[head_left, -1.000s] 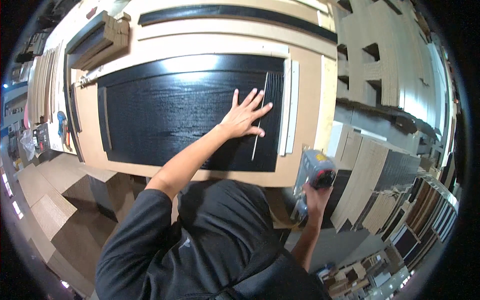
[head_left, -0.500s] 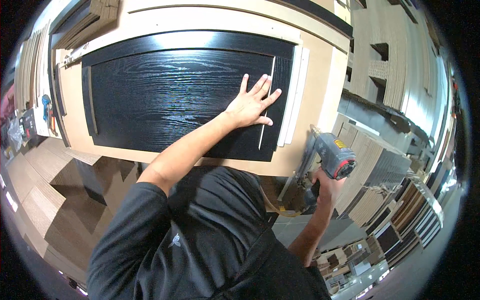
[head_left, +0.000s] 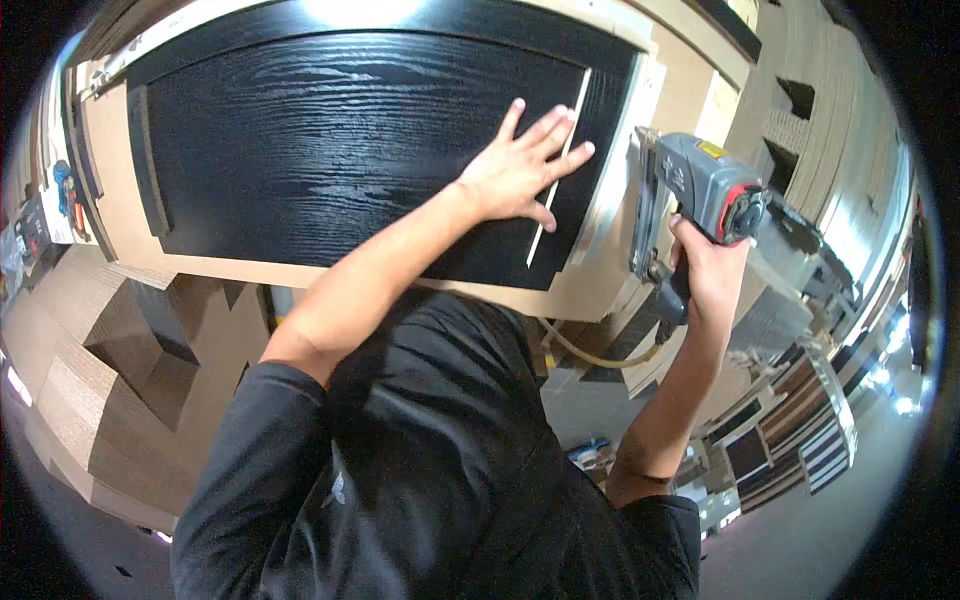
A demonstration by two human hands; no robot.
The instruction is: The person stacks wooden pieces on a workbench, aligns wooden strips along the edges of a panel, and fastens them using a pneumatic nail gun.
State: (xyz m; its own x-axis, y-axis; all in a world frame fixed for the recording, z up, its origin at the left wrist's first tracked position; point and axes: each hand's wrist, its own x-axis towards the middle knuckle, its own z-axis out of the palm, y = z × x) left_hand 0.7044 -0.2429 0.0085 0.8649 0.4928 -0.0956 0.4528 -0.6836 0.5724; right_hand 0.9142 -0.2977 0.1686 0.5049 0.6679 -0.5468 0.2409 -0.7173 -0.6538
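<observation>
Lying flat on the counter (head_left: 590,295), a black panel (head_left: 330,150) with wood grain stretches along the near edge, and a thin pale strip (head_left: 553,190) crosses its right-hand part. The left hand (head_left: 520,165) is spread palm down over strip and panel, its grip released, fingers fanned toward the far edge. Light battens (head_left: 618,160) flank the panel's right end. Beside them, at the counter's right edge, the right hand (head_left: 712,270) has its grip clenched around the handle of a grey nail gun (head_left: 700,180); whether the gun's nose touches anything cannot be told. A yellowish hose (head_left: 600,362) curves just outside the near right corner, and stacked brown boards (head_left: 110,400) stand beyond the near edge, toward the left.
</observation>
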